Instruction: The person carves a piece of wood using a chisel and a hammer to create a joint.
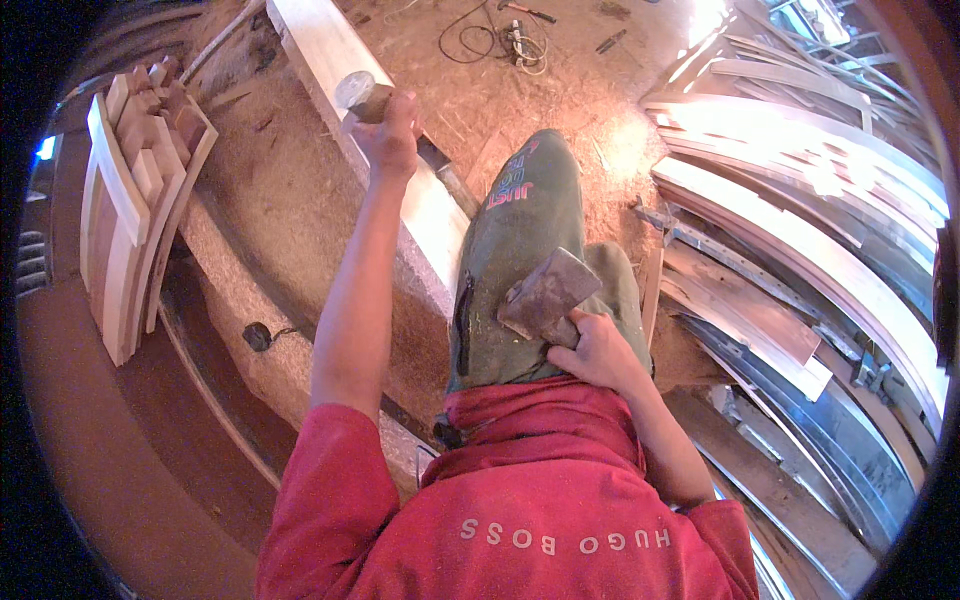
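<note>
Left hand (pixel 388 145): at 11 o'clock, fingers wrapped round a round-ended tool (pixel 357 92), its pale round end up; the lower end is hidden. The fist is above the plank (pixel 318 48); contact can't be told.
Right hand (pixel 598 350): at 4 o'clock, gripping a brown block tool (pixel 550 295) in front of the thighs; whether it rests on the trousers (pixel 515 245) can't be told.
Miss risk: a swing at the small round end could, in my judgement, catch the left knuckles, since the fingers sit close beneath it.
Slip risk: a loose grip or skewed blow could send the left tool off the plank, perhaps toward the nearby knee.
Plank: pale and long, running from 11 o'clock to the left thigh, with a dark piece (pixel 433 157) beside the left hand.
Floor (pixel 590 95): brown, strewn with shavings; power strip (pixel 517 45) and hammer (pixel 538 14) at 12 o'clock.
Room: wood stack (pixel 140 205) at 10, beam (pixel 235 290) at 9, curved boards (pixel 790 215) from 2 to 4, sunlit in places.
</note>
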Available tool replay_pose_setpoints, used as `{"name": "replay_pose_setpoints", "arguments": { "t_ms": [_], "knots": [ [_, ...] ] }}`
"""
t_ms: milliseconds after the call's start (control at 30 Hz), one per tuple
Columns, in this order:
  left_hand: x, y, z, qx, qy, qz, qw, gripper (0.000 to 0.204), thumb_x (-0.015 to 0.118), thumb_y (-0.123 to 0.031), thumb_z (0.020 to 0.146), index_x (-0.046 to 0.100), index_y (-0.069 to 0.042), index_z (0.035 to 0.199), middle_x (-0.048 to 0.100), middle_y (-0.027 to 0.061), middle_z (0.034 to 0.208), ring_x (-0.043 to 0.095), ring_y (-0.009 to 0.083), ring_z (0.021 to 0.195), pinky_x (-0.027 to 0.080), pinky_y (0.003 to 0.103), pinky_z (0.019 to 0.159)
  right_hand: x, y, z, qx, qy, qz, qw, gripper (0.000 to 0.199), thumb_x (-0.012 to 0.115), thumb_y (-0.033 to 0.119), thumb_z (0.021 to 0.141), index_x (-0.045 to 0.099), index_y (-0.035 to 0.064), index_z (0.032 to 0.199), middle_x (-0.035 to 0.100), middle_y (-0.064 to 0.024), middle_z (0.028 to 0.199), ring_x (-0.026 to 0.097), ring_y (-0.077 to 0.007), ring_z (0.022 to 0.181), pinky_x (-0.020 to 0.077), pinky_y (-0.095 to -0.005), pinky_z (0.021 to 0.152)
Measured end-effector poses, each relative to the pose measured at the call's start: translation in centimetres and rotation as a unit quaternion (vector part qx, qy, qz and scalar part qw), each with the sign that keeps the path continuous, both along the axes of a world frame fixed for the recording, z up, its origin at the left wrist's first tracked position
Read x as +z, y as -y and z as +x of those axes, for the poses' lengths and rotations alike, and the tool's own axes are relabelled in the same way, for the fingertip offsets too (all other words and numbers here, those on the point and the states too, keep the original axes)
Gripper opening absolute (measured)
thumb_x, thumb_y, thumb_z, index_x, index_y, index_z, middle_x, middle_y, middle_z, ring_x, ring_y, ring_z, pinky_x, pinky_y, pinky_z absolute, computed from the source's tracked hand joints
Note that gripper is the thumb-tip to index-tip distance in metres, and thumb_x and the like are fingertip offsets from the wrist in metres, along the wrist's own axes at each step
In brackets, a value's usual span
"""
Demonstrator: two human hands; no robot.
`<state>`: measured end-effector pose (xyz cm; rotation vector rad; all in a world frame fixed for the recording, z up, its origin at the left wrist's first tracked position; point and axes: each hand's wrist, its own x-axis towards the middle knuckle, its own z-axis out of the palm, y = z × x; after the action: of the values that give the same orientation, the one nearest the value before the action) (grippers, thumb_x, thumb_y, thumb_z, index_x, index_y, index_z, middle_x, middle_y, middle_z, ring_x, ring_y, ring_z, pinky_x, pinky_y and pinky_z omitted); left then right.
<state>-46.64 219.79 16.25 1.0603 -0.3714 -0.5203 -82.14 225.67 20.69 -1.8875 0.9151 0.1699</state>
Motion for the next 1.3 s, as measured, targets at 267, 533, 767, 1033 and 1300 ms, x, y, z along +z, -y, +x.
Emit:
{"name": "replay_pose_setpoints", "arguments": {
  "t_ms": [267, 533, 767, 1033, 1300],
  "knots": [
    [-0.7, 0.2, -0.3, -0.005, 0.089, 0.034, 0.995, 0.019, 0.064, -0.006, 0.084, 0.047, -0.008, 0.075, 0.043, -0.0002, 0.056, 0.036, 0.0089, 0.042, 0.028, 0.027, 0.038, -0.1, 0.2, 0.2, 0.013, 0.012, 0.003, 1.000, 0.043, 0.075, 0.028, 0.076, 0.062, -0.0054, 0.100, 0.066, -0.0302, 0.082, 0.066, -0.0481, 0.083, 0.0530, -0.0507, 0.076],
    [-4.0, -0.7, 0.0, 0.030, 0.218, 0.050, 0.974, 0.013, 0.063, -0.009, 0.085, 0.052, -0.009, 0.079, 0.049, 0.0011, 0.061, 0.044, 0.0102, 0.047, 0.035, 0.027, 0.042, 4.9, 5.3, 6.7, -0.004, 0.024, -0.122, 0.992, 0.057, 0.071, 0.026, 0.078, 0.055, -0.0075, 0.122, 0.066, -0.0303, 0.091, 0.067, -0.0450, 0.087, 0.0523, -0.0481, 0.077],
    [-9.1, -0.8, 0.0, 0.083, 0.304, 0.064, 0.947, 0.077, 0.084, -0.023, 0.080, 0.030, 0.001, 0.130, 0.051, 0.0192, 0.125, 0.062, 0.0236, 0.103, 0.054, 0.037, 0.080, 11.7, 8.6, 14.3, 0.008, 0.238, -0.191, 0.952, 0.042, 0.063, 0.032, 0.094, 0.051, -0.0024, 0.115, 0.066, -0.0289, 0.082, 0.066, -0.0484, 0.079, 0.0521, -0.0550, 0.073],
    [-7.2, 0.1, -2.6, 0.007, 0.204, 0.015, 0.979, 0.052, 0.082, -0.015, 0.078, 0.049, 0.001, 0.115, 0.063, 0.0124, 0.105, 0.066, 0.0235, 0.094, 0.055, 0.037, 0.081, 12.0, 9.9, 14.9, 0.089, 0.110, -0.296, 0.945, 0.033, 0.061, 0.029, 0.098, 0.056, -0.0036, 0.104, 0.064, -0.0270, 0.084, 0.065, -0.0460, 0.083, 0.0513, -0.0519, 0.069],
    [-13.6, -2.5, 2.8, 0.018, -0.027, -0.096, 0.995, 0.075, 0.078, -0.019, 0.081, 0.025, 0.001, 0.129, 0.051, 0.0150, 0.124, 0.058, 0.0209, 0.113, 0.051, 0.036, 0.090, 17.0, 7.2, 16.9, 0.077, 0.323, -0.311, 0.891, 0.033, 0.058, 0.031, 0.097, 0.056, 0.0013, 0.111, 0.068, -0.0248, 0.088, 0.067, -0.0452, 0.081, 0.0550, -0.0531, 0.074]
  ]
}}
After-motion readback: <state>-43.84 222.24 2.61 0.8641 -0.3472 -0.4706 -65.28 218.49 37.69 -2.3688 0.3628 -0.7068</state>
